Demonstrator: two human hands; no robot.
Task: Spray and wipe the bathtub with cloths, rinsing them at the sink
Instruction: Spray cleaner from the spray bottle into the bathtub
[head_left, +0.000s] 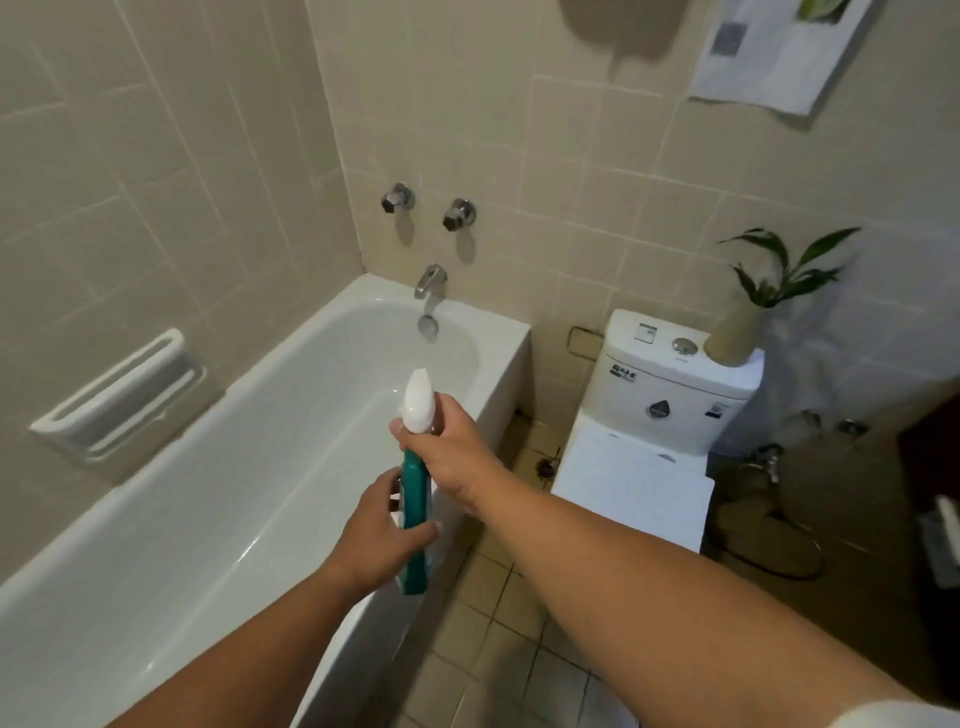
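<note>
Holding spray bottle (415, 499) tilted above near rim of bathtub (234, 493), white head pointed toward far tap (430, 280) end. Clasped at neck by right grip (452, 452), presumably for trigger reach; wrapped round teal body by left grip (376, 538), presumably to steady aim. Judged as spraying step, wiping not yet begun. No cloth or sink in view.

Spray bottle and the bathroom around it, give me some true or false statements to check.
1. The left hand and the right hand both hold the spray bottle. True.
2. The spray bottle has a red body. False: it is teal, with a white head.
3. A vase with a plant stands on the toilet tank. True.
4. A cloth lies in the bathtub. False: no cloth shows in it.
</note>
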